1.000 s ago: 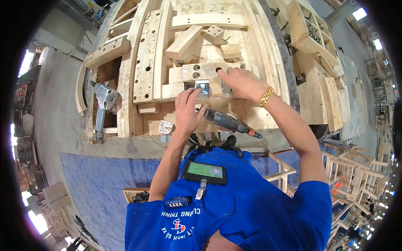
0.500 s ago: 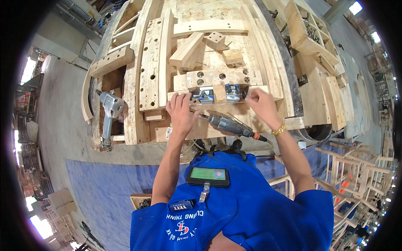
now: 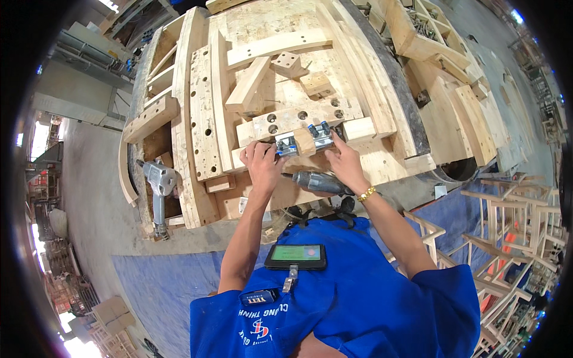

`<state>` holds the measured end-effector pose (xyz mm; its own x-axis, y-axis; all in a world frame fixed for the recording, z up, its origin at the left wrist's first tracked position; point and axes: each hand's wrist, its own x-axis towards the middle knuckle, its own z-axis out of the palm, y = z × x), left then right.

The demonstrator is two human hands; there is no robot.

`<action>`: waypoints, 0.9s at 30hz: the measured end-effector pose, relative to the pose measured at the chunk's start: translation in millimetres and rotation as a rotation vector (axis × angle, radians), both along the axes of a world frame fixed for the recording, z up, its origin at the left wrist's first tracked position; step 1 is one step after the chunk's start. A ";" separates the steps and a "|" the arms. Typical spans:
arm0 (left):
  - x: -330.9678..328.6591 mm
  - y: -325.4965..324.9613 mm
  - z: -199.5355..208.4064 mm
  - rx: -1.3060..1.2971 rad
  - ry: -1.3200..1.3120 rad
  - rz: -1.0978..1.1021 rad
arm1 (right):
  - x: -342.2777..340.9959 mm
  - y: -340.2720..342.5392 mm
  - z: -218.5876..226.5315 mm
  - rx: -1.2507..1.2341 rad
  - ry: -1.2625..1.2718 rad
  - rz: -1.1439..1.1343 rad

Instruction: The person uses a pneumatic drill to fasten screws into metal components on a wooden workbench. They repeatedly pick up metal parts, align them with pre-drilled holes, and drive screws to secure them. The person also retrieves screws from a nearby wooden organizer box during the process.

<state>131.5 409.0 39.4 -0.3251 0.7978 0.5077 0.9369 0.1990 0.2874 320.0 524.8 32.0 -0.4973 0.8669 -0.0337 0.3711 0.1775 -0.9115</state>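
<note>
Between my hands is a metal fixture (image 3: 323, 135) with blue fittings, its two metal parts standing on either side of a small wood block (image 3: 305, 142). My left hand (image 3: 262, 165) is curled over the fixture's left end, fingers bent. At the other end, my right hand (image 3: 346, 162) grips with thumb and index finger. Just behind the fixture lies a wood bar (image 3: 319, 116) with several large holes. A dark power tool (image 3: 319, 182) rests on the bench in front of it, partly covered by my right hand and wrist.
A grey pistol-shaped power tool (image 3: 160, 182) lies on the left. Loose blocks and a wood piece (image 3: 248, 83) are on the bench (image 3: 382, 161) behind the fixture. Long wooden rails (image 3: 200, 116) run along the left. Farther right stands a divided wooden box (image 3: 427, 39) of metal parts.
My right hand has moved left, onto the fixture's right end. The fixture now looks tilted and nearer to me. The whole view has also turned slightly.
</note>
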 end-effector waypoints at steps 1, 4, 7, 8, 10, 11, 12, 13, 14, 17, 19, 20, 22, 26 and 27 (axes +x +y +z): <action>0.5 0.4 -1.4 0.004 -0.004 0.003 | -1.3 -0.7 -2.5 0.035 0.012 -0.026; -0.7 -4.0 -7.0 0.002 -0.033 0.023 | -8.4 -3.8 -5.3 0.089 0.027 -0.066; -2.2 -9.0 -9.1 0.020 -0.062 0.016 | -13.8 -9.2 -5.7 0.069 0.022 -0.081; -0.3 -8.3 -7.2 0.033 -0.069 0.008 | -11.6 -8.6 -7.3 0.063 0.042 -0.090; 3.0 -8.5 -2.0 -0.025 -0.049 0.018 | -7.5 -6.3 -9.9 0.100 0.061 -0.095; 2.1 -7.4 1.3 -0.054 -0.034 0.016 | -7.9 -8.0 -7.7 0.071 0.012 -0.092; 2.3 -10.1 5.0 -0.068 0.004 0.038 | -6.9 -10.7 -5.4 0.042 -0.036 -0.091; 2.6 -17.2 9.5 -0.056 -0.023 0.054 | -4.8 -13.7 -3.1 0.012 -0.084 -0.091; 1.7 -30.3 11.8 -0.048 -0.048 0.078 | -2.5 -19.4 5.3 0.000 -0.080 -0.111; 8.6 -50.1 19.2 0.021 -0.067 0.131 | 21.9 -13.6 7.8 0.151 0.056 -0.207; 15.0 -60.3 24.3 0.058 -0.064 0.127 | 29.1 -3.1 17.8 0.345 -0.024 -0.178; 20.4 -62.8 27.1 0.068 -0.091 0.110 | 28.6 3.3 28.4 0.500 -0.108 -0.123; 29.4 -60.3 26.6 0.088 -0.136 0.055 | 19.3 12.6 38.8 0.670 -0.266 0.011; 53.8 -47.7 27.7 0.075 -0.209 -0.052 | 13.4 33.3 27.6 0.851 -0.477 0.169; 58.5 -42.9 30.9 0.066 -0.229 -0.085 | 12.2 39.1 27.2 0.877 -0.506 0.182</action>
<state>190.0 366.1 70.3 -0.3709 0.7949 0.4802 0.8583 0.0959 0.5041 332.2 563.9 59.1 -0.7273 0.6004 0.3325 0.5767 0.7973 -0.1781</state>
